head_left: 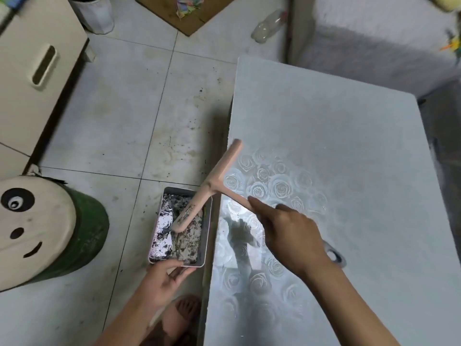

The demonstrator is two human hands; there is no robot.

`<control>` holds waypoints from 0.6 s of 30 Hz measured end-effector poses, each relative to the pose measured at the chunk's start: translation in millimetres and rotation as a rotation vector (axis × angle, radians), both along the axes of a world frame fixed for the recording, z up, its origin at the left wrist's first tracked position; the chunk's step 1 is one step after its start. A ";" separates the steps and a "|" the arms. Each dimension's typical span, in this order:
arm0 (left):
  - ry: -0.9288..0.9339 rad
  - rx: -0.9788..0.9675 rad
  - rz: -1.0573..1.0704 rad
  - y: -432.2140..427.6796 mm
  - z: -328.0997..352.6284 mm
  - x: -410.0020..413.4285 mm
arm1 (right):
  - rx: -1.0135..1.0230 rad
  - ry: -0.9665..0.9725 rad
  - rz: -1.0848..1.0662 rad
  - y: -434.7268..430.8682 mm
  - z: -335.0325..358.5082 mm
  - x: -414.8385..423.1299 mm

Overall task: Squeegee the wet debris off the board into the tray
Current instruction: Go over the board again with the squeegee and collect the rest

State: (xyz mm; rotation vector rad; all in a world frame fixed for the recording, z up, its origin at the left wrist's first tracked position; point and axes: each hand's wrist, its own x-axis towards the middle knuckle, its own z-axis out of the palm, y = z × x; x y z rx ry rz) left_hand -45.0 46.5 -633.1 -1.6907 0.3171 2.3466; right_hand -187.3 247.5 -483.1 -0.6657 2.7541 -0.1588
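Status: apparently at the end of a stroke.

- Grips the handle of the squeegee (212, 184) in the right hand (289, 236), fingers curled round it, forefinger laid along the shaft.
- Holds the blade across the left edge of the board (349, 158), with its lower end over the tray (207, 236) at lower centre of frame.
- Steadies the tray with the left hand (164, 280), fingers curled under the near end, tray close against the board's edge.

Done, by appearance: dark wet debris (187, 239) already in the tray, and no loose debris visible on the board.

Left: a wet sheen on the board just right of the tray, so probably further strokes there. Also dark specks on the floor tiles (174, 141) above the tray.
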 end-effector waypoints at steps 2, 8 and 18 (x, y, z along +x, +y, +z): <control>0.013 0.018 0.008 -12.9 20.2 5.9 | -0.020 -0.053 -0.062 -4.7 10.5 15.5; 0.050 -0.050 -0.030 -72.7 83.7 23.6 | -0.166 -0.227 -0.197 -38.5 41.1 50.3; 0.050 -0.174 -0.078 -226.3 174.9 46.2 | -0.374 -0.303 -0.172 -173.1 107.9 80.7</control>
